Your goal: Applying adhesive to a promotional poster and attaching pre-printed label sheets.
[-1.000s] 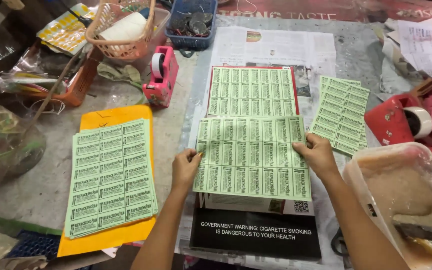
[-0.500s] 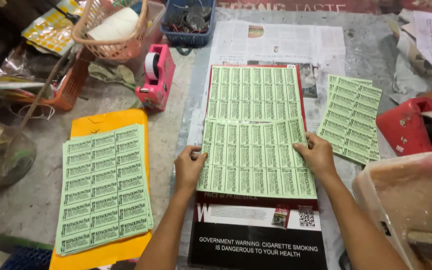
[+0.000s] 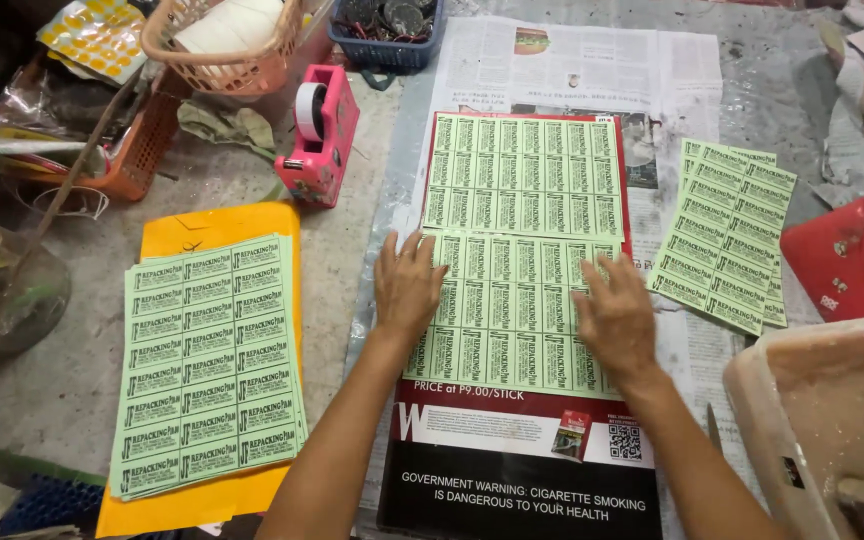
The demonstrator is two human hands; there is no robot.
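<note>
I take the red-and-black poster board [image 3: 527,470] as my reference; it lies flat on spread newspaper [image 3: 592,70] over the grey work surface [image 3: 42,390], its long axis running away from me.

Largest item on the board: two pale green label sheets. The upper green sheet [image 3: 522,172] covers the board's far end, square to its edges. The lower green sheet [image 3: 512,300] sits just nearer me, its far edge touching or barely overlapping the upper one; I cannot tell which. Its long axis runs left to right, across the board.

Off the board's left side, a stack of green sheets [image 3: 207,360] rests on an orange envelope [image 3: 202,225]. Off the right side, a second, smaller stack of green sheets [image 3: 722,235] lies tilted on the newspaper. Beyond the board's far left corner stands a pink tape dispenser [image 3: 322,135]; near the right, a red container [image 3: 847,265] and a translucent plastic tub [image 3: 832,430].

Hands: both lie directly on the lower sheet, palms down, fingers spread wide and flat, gripping nothing. The left hand [image 3: 407,290] presses the sheet's left edge, partly over the board's margin. The right hand [image 3: 614,315] presses the right-centre portion. The sheet lies beneath and between the hands, extending away from me toward the upper sheet. Neither hand is nearer: each covers its own end, the bare middle strip showing between them.
</note>
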